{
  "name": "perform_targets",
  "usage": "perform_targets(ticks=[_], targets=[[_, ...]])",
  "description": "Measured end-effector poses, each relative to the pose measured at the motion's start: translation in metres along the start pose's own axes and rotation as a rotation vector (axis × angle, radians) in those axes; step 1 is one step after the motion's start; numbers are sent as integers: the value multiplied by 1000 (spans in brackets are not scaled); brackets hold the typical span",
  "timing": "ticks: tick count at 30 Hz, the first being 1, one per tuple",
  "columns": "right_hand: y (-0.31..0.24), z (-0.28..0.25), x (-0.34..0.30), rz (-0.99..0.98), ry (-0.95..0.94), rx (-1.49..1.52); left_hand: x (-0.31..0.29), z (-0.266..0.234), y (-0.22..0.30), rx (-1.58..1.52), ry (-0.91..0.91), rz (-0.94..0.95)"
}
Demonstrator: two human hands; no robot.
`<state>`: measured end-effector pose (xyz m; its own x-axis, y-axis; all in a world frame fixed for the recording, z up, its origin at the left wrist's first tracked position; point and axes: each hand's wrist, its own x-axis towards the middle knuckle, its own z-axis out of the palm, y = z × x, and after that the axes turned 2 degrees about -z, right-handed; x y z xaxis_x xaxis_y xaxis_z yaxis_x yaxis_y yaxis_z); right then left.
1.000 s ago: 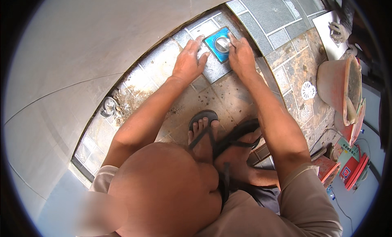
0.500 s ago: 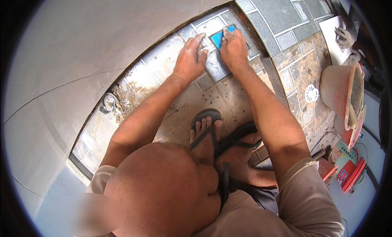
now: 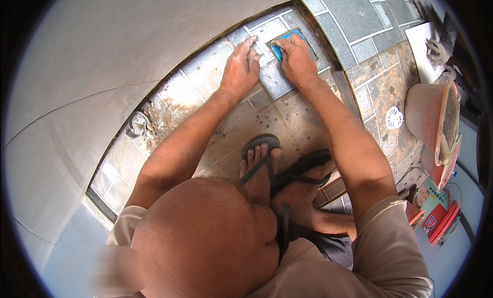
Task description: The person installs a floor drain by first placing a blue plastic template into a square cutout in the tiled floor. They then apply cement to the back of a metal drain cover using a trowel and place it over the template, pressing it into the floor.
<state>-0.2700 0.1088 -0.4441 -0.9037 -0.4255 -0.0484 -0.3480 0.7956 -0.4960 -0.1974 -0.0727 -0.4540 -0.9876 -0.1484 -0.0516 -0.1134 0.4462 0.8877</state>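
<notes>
A square plate with a bright blue surface (image 3: 276, 50) and a thin dark rim sits in a grey tile (image 3: 280, 82). My right hand (image 3: 299, 64) lies over it and hides much of the blue. Its fingers are bent, with thumb and forefinger drawn together at the plate's left corner; anything between them is too small to make out. Just left of the plate, my left hand (image 3: 241, 67) rests on the light tiles, fingers stretched out and dusty at the tips, holding nothing.
A tile edge (image 3: 328, 46) runs right of the plate. A grey wall (image 3: 118, 41) borders the left. Rubble and a round container (image 3: 137, 124) lie beside it. Rightward are a white drain cover (image 3: 394, 118), a reddish bucket (image 3: 423, 108) and another person's gloved hand (image 3: 437, 52) on a white board.
My right hand's fingertips have shifted left across the blue plate to its left corner, baring some of its right edge. My left hand has stayed nearly in place.
</notes>
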Motion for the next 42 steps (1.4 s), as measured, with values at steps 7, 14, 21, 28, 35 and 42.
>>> perform_targets(ticks=[7,14,21,28,35,42], targets=[[27,-25,0,-332,-148,-177,2,2,-6,50,54,59],[42,-37,-33,-341,-203,-190,3,5,-13,93,48,41],[40,-52,-61,-116,-133,-40,2,7,-10,103,76,49],[37,-42,-79,197,-66,-183,4,7,-1,205,49,92],[37,-43,-77,69,-111,-393,4,4,5,167,31,84],[31,-48,-66,114,-128,-358,5,8,5,188,22,83]])
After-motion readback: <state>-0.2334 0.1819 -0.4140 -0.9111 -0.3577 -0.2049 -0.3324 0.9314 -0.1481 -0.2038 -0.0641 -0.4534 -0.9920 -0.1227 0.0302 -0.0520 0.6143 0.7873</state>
